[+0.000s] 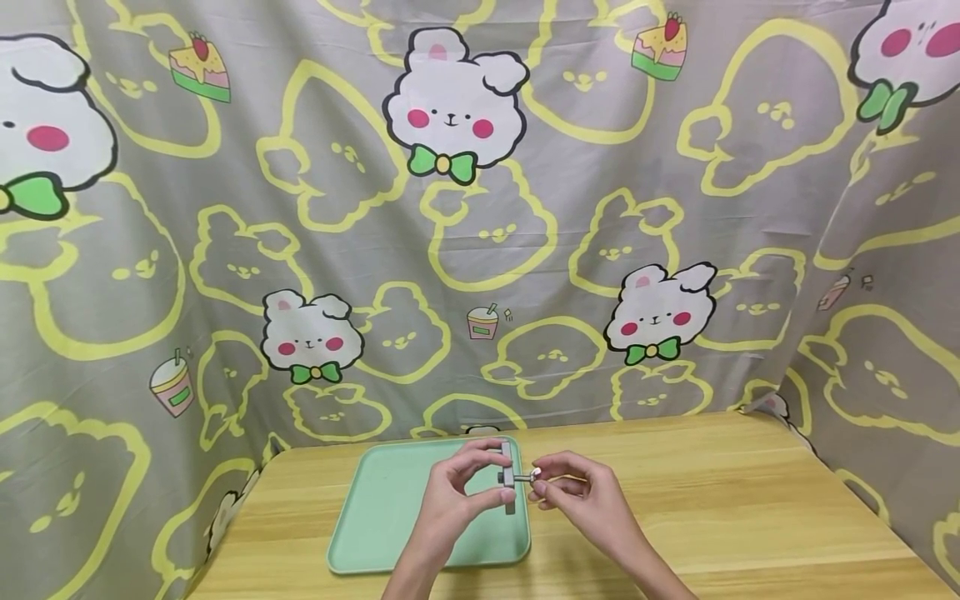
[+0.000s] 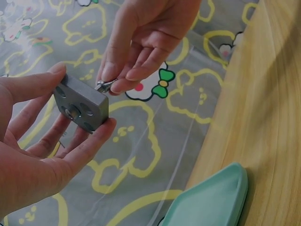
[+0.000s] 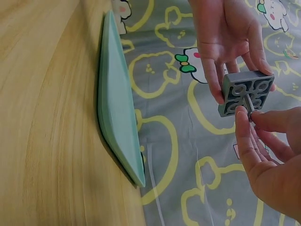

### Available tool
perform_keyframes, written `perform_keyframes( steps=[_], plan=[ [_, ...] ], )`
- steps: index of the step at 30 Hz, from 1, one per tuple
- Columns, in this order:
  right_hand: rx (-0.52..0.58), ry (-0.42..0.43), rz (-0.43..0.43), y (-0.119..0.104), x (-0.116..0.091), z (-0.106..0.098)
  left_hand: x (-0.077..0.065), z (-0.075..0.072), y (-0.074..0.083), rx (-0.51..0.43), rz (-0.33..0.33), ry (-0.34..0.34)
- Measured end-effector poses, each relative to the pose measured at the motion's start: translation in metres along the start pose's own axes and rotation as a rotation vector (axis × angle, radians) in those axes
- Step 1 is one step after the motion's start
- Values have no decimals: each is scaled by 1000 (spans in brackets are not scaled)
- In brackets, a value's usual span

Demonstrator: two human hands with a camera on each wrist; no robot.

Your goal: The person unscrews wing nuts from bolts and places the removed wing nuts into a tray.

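My left hand point(image 1: 456, 493) holds a grey square block point(image 2: 89, 94) by opposite edges, between thumb and fingertips, above the tray's right side. One face of the block has round holes; the other, in the right wrist view, is hollow with ribs and rings. From the middle of that ribbed face sticks a threaded bolt point(image 3: 249, 102), its head end seen on the opposite face. My right hand point(image 1: 588, 493) pinches a small shiny metal piece point(image 2: 105, 86) at the bolt's free end between thumb and index finger. The fingertips partly hide that piece, and I cannot tell its exact kind.
A light green tray point(image 1: 408, 508) with a low raised rim lies on the wood-grain table point(image 1: 720, 500), under and left of the hands. A grey curtain point(image 1: 555, 275) with cartoon bears hangs along the table's back and both sides.
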State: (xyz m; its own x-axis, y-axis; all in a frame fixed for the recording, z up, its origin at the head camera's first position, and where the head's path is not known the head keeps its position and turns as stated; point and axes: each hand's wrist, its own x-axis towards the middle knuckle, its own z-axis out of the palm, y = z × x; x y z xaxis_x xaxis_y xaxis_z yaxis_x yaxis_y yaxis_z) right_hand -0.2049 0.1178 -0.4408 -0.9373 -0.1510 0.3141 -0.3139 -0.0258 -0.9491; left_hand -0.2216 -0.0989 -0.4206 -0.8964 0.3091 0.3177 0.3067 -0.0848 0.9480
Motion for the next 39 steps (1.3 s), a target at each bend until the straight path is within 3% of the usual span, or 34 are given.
perform_keyframes(
  steps=[13,20,25,30,36,39],
  plan=[
    [-35,17,-80,0,0,0,0,-1,0,-7,-9,-6],
    [-79,45,-74,1,0,1,0,-1,-1,-30,-20,-13],
    [-105,42,-162,3,-1,1,0,-2,0,-52,-29,-10],
    [-208,36,-402,8,0,1,0,-4,1,-69,-33,-7],
    [-537,51,-874,13,5,0,0,-5,1,-68,-28,-4],
    [-697,60,-1048,14,7,0,0,-5,1,-67,-28,2]
  ],
)
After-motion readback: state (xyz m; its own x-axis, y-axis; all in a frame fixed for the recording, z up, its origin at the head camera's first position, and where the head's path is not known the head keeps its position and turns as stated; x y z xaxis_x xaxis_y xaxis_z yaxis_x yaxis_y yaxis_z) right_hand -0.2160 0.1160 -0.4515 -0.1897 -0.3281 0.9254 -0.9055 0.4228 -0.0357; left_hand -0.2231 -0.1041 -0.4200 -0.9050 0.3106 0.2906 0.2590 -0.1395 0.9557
